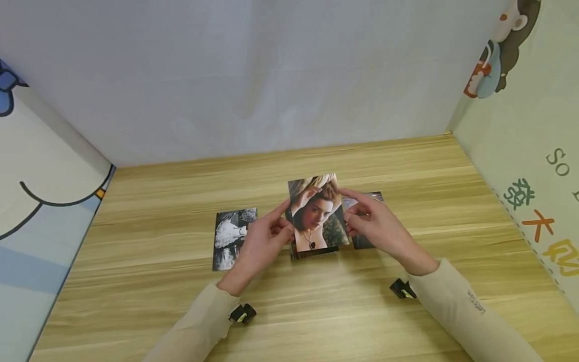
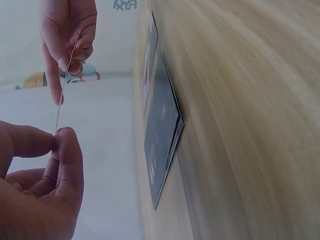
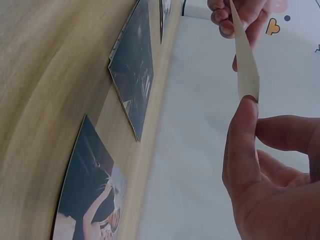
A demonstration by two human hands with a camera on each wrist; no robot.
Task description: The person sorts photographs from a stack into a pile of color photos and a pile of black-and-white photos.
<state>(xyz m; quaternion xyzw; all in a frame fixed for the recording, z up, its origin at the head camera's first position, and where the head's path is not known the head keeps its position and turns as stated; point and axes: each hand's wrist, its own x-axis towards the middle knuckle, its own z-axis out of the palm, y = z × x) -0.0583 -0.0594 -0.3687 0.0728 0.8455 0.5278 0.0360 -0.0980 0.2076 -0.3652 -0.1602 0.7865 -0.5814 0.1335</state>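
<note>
Between both hands a photo card (image 1: 318, 213) is held up by its side edges, its picture of a person with a dark pendant facing the head camera. My left hand (image 1: 264, 239) pinches the left edge with thumb and fingers. On the opposite edge, my right hand (image 1: 375, 221) pinches with thumb and fingertips. In the right wrist view the card's pale back (image 3: 246, 65) shows. Below it on the table lies a small stack of dark photo cards (image 2: 162, 130), mostly covered by the held card in the head view.
A black-and-white photo card (image 1: 228, 236) lies left of the stack, partly behind the left hand. Another photo card (image 3: 92, 185) lies to the right, partly under the right hand in the head view. A pale wall (image 1: 271, 90) backs the wooden table (image 1: 158, 226); printed panels flank it.
</note>
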